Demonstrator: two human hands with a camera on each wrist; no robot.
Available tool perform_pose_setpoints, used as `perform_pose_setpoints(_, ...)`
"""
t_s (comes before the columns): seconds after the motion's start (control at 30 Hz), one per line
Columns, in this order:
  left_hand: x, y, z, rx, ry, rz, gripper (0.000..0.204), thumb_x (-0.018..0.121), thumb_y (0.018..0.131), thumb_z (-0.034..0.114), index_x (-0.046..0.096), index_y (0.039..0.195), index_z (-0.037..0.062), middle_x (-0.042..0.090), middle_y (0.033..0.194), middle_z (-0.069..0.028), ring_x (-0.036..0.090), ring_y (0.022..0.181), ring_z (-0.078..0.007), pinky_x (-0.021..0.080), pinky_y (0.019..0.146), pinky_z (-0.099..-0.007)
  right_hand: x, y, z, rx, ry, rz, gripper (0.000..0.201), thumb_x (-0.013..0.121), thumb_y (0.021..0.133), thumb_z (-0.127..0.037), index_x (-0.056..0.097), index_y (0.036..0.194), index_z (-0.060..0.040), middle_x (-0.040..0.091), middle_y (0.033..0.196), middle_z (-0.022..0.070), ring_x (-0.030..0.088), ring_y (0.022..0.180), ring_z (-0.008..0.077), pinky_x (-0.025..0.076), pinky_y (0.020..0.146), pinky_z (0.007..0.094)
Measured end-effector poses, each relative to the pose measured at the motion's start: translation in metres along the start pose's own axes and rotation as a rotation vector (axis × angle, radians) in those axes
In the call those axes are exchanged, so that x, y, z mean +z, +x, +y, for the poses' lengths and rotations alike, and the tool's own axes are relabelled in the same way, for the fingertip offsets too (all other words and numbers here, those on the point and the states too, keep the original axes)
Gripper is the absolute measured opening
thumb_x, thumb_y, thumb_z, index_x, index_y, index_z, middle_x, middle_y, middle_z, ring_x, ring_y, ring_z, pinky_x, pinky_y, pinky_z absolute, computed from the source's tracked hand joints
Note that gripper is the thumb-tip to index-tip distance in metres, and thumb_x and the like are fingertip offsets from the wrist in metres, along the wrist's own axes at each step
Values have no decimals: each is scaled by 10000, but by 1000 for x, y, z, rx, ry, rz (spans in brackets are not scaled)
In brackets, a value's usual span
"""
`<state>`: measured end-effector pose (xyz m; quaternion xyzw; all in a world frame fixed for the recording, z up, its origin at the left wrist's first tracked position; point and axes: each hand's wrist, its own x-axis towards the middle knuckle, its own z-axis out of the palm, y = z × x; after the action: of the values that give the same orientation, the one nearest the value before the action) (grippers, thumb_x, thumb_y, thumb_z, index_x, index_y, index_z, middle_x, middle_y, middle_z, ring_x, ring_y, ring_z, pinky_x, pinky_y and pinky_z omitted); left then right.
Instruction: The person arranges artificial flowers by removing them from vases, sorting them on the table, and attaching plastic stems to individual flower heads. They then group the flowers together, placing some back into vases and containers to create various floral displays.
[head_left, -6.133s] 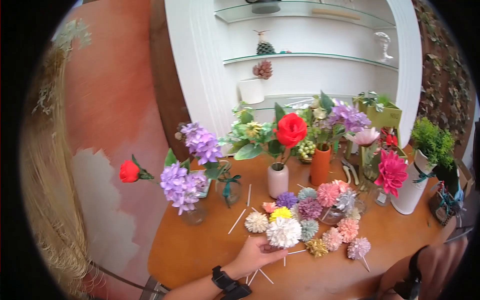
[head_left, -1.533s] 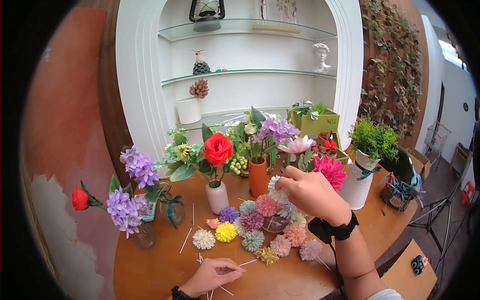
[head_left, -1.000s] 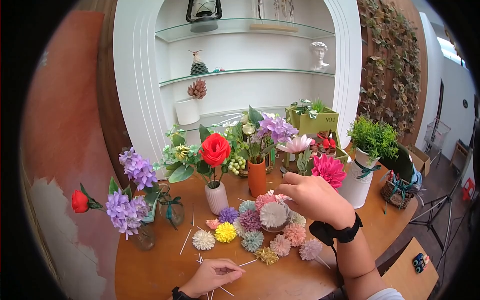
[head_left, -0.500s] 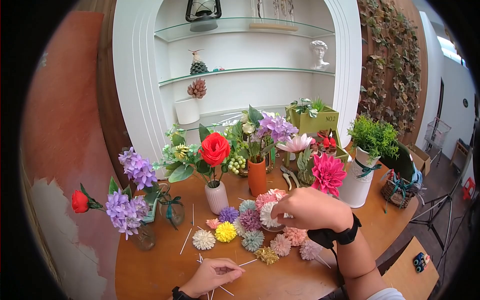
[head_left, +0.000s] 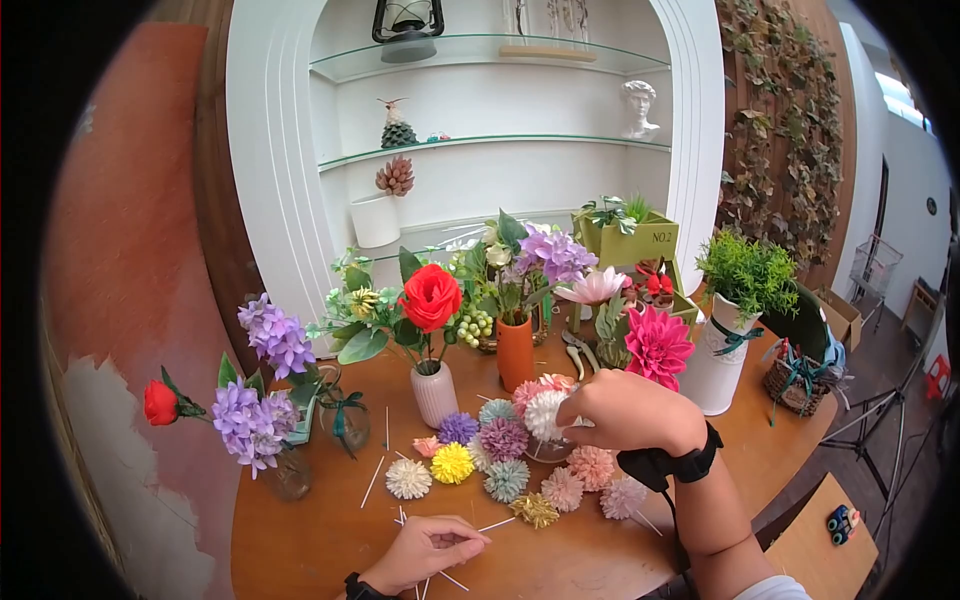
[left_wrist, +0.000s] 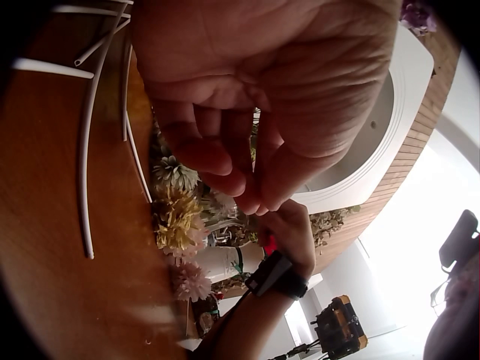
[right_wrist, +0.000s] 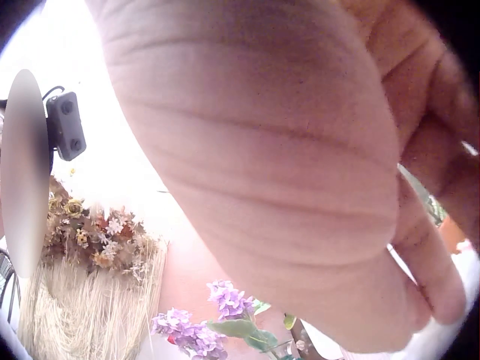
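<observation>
My right hand (head_left: 635, 412) pinches a white pompom flower (head_left: 545, 415) close over a round glass bowl (head_left: 548, 453), whose body is mostly covered by flowers. In the right wrist view the curled fingers (right_wrist: 431, 262) fill much of the picture, and the flower is out of sight. Around the bowl sit pompom flowers in pink, mauve (head_left: 503, 438) and teal (head_left: 506, 480). My left hand (head_left: 425, 558) rests on the table's near side, its fingers loosely bent and the thumb by the fingertips, with nothing held. Thin white sticks (left_wrist: 88, 150) lie beside it.
Behind the flowers stand a pink ribbed vase (head_left: 432, 395) and an orange vase (head_left: 515, 355). Pruning shears (head_left: 577, 352) lie farther back. Glass jars with purple flowers (head_left: 248, 425) are at left, a tall white vase (head_left: 712, 365) and basket (head_left: 795, 385) at right.
About six seconds ago the left hand held the white pompom flower; the right hand has it now. Over the last second the right hand lowers and turns it at the bowl, while the left stays still.
</observation>
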<state>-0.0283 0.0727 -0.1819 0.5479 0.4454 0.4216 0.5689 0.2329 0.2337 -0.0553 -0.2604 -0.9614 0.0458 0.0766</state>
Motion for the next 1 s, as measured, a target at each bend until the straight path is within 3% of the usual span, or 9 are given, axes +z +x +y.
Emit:
perform_pose_setpoints(0.07,0,0,0,-23,5,-16,165,652,901,70,681,1021,-39,675,1005,-80,623,892,-99,504,794,-229,-1,0,-2,30,24,78,221,650,787,-124,714,984,-48,692,835,173,668,769,334,536,706,404)
perform_pose_setpoints(0.13,3,1,1,21,-5,17,154,650,887,34,685,1003,-60,671,936,-95,627,798,-103,512,677,-209,0,-2,-2,26,11,85,217,645,782,-118,716,975,-49,689,818,175,667,756,334,535,696,405)
perform_pose_setpoints(0.3,3,1,1,21,-8,19,150,651,885,32,687,1000,-59,671,932,-98,628,799,-105,513,676,-208,-1,-4,-4,51,-43,93,195,637,776,-114,723,942,-57,677,758,172,661,706,332,532,661,411)
perform_pose_setpoints(0.57,0,0,1,24,17,49,139,656,880,28,689,983,-59,670,901,-88,610,737,-98,498,636,-208,0,-4,-13,-98,-28,116,129,652,793,-148,719,867,-66,658,696,153,646,645,312,517,589,401)
perform_pose_setpoints(0.67,-4,-1,1,37,-8,109,165,653,902,87,685,1010,-35,671,881,-34,593,733,-58,477,640,-192,2,-3,-18,-103,-36,76,115,652,808,-165,710,847,-73,651,685,133,637,632,310,510,577,398)
perform_pose_setpoints(0.73,-6,-2,6,33,-92,281,156,675,879,80,685,963,-51,653,784,-60,557,611,-72,445,538,-201,8,-1,-21,-131,-44,76,107,649,810,-165,704,836,-77,649,687,123,636,637,310,509,578,398)
perform_pose_setpoints(0.87,-10,2,15,153,15,502,154,665,890,97,680,934,-50,620,719,-26,506,548,-52,388,495,-180,13,3,-26,-196,-17,35,91,634,813,-157,690,831,-88,641,693,105,633,649,313,509,587,401)
perform_pose_setpoints(0.93,-22,7,7,174,33,566,143,673,886,100,684,916,-40,590,730,-2,496,593,-42,377,521,-184,21,5,-25,-203,-15,8,89,634,808,-159,680,818,-84,639,692,108,633,655,314,508,590,407)
perform_pose_setpoints(1.0,-37,9,0,355,483,735,130,679,876,90,683,896,-39,553,746,14,497,662,-37,376,566,-189,26,9,-29,-211,-13,-18,90,634,803,-161,670,806,-79,636,691,111,633,661,315,507,593,414)
